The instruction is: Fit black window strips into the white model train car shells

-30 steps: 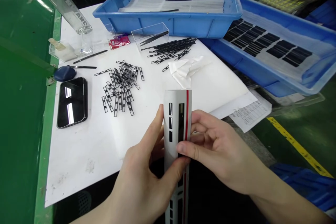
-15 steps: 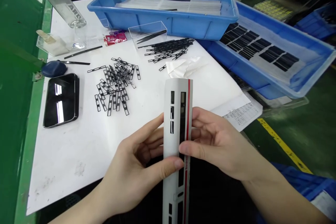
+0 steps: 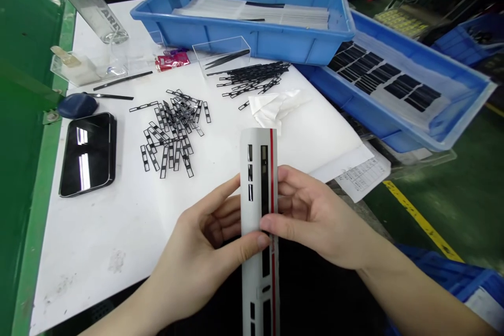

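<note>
Phone (image 3: 87, 155) lies at the left of the white sheet (image 3: 90, 268), with loose black frames (image 3: 169, 136) piled within easy reach. Left hand (image 3: 199, 241) and right hand (image 3: 311, 215) both pinch a long white strip (image 3: 252, 210) from either side, thumbs on its face, keeping it upright and taut over the sheet's near edge, below the blue tray (image 3: 275, 44).
</note>
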### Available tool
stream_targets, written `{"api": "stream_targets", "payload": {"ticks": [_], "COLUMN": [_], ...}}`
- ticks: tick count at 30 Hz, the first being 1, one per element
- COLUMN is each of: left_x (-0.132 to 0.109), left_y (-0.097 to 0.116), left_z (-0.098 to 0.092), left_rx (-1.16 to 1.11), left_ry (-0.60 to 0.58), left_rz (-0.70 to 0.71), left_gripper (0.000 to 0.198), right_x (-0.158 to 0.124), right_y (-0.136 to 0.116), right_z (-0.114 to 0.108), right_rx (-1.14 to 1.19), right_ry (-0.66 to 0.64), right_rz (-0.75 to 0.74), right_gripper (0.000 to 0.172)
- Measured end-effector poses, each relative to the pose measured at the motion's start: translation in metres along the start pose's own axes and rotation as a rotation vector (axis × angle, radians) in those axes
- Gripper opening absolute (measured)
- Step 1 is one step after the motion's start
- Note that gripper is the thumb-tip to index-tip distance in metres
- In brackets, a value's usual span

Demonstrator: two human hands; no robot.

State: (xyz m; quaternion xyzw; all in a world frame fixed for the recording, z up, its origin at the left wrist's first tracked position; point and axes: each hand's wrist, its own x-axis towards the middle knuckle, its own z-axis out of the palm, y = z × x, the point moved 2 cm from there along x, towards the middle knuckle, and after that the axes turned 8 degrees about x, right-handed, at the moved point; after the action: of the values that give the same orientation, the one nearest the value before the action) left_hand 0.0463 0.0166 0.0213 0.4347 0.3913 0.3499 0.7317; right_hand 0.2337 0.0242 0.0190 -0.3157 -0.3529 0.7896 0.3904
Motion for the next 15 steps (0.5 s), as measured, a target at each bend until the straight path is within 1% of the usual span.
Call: {"api": "stream_targets", "payload": {"ticks": [3, 6, 8, 10, 12, 15], "left_x": [0.002, 0.003, 0.001, -0.001, -0.004, -0.009], "left_y": [0.0, -0.001, -0.001, 0.001, 0.004, 0.006], "left_z": [-0.001, -0.004, -0.007, -0.01, -0.011, -0.012], "left_rx": [-0.012, 0.011, 0.055, 0.12, 0.208, 0.389], "left_ry": [-0.034, -0.028, -0.006, 0.018, 0.032, 0.074], "left_rz": [-0.013, 0.033, 0.029, -0.008, -0.039, 0.023], "left_gripper": [0.061, 0.059, 0.06, 0.065, 0.067, 0.067], "right_x": [0.001, 0.0, 0.0, 0.002, 0.006, 0.01], "right_y": [0.0, 0.0, 0.001, 0.002, -0.001, -0.011], "right_z": [-0.001, 0.003, 0.006, 0.008, 0.006, 0.001], "right_rx": [0.034, -0.016, -0.028, -0.011, 0.011, 0.012], "right_ry": [-0.03, 0.034, 0.068, 0.055, 0.06, 0.121], "right_rz": [0.014, -0.004, -0.033, -0.06, -0.122, -0.236], "right_gripper": [0.031, 0.022, 0.021, 0.022, 0.024, 0.029]}}
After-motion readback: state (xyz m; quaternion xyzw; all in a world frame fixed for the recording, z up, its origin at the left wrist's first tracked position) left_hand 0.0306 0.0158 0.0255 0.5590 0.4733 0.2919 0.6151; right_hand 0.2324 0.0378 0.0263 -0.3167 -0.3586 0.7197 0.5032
